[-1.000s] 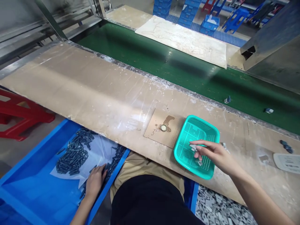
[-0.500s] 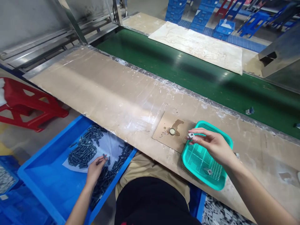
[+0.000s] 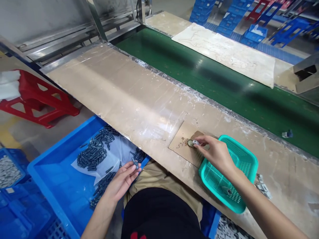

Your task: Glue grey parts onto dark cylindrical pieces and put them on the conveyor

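The small pale piece [image 3: 195, 142] is at the edge of a little round dish [image 3: 190, 143], pinched between the thumb and fingers of the right hand [image 3: 219, 153]; whether it touches what is inside is unclear. That hand has just come across from above the green basket [image 3: 254, 161], so the piece is now at the dish. The left hand [image 3: 124, 179] has risen from the blue bin [image 3: 57, 186], its fingertips closed on a dark piece [image 3: 135, 163]. More dark pieces [image 3: 92, 156] lie in the bin.
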The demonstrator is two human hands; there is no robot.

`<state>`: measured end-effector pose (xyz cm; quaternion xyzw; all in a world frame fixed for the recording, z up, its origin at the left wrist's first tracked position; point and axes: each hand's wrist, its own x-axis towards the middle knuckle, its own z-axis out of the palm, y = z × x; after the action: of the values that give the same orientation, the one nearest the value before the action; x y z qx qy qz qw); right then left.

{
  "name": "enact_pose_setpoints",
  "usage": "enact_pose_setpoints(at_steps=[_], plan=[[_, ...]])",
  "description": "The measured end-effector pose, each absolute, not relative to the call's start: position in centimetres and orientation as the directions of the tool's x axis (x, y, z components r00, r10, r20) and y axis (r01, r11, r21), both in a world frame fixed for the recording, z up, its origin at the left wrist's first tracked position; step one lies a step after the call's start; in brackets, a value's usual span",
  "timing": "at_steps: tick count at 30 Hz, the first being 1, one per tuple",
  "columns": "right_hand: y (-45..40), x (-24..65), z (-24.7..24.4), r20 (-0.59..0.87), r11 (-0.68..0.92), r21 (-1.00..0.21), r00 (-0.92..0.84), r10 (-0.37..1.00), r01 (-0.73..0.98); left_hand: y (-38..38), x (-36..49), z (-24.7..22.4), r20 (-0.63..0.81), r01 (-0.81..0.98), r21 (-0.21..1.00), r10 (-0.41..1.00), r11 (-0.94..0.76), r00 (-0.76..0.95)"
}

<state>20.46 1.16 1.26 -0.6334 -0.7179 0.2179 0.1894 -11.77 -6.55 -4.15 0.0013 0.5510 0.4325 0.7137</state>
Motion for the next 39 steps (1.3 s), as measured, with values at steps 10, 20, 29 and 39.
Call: enact_pose_setpoints(at_steps=[10,20,29,39], plan=[[1.2,20.1,0.2,0.013,0.146,-0.527,-0.164,0.986,0.837,-6.5,-8.2,-2.7,-0.643,-0.485,0.594,0.741,0.642,0.193],[-1.6,18.8,4.6,-0.202,-0.218,-0.938,0.089,0.975,0.270,-3.5,0.9,-0.3,-0.562,-0.624,0.574,0.809,0.530,0.171],[-3.3,18.0,6.3,-0.204,-0.216,-0.928,0.069,0.976,0.304,-3.0,2.6,1.5,-0.457,-0.553,0.670,0.862,0.495,0.218],[-3.0,18.1,5.4,-0.310,-0.305,-0.929,0.009,0.951,0.210,-1.0,0.6,1.6,-0.336,-0.381,0.765,0.827,0.519,0.451]])
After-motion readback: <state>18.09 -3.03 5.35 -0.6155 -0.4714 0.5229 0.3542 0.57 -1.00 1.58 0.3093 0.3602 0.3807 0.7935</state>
